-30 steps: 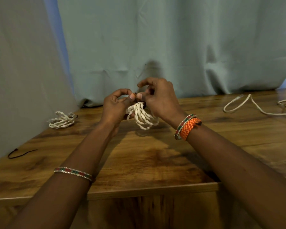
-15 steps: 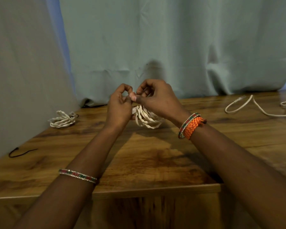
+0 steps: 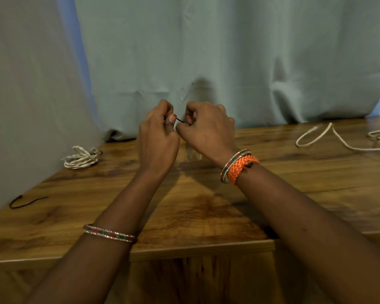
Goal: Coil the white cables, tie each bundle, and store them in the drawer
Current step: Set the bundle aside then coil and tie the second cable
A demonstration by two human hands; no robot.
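Grip: both hands are up above the table, fingers curled, and between them runs a thin black tie. The left hand pinches one end at its thumb tip, and the right hand pinches the other end.
Bundle in hand: mostly hidden. Only a pale blurred bit of the white cable bundle peeks out below the two hands, hanging just over the wooden table. Which fingers carry it, I cannot tell.
In the way: the backs of both hands block the view of the knot and the coil itself.
Wrists: an orange braided band beside a beaded bangle on the right wrist, and a beaded bracelet further down the left forearm.
Left of the table: a coiled white cable lies flat near the curtain, already bound up; nearer the edge lies a loose black cord.
Right of the table: an uncoiled white cable snakes across the wood, well apart from the hands.
Backdrop: a pale blue-grey curtain hangs behind the table.
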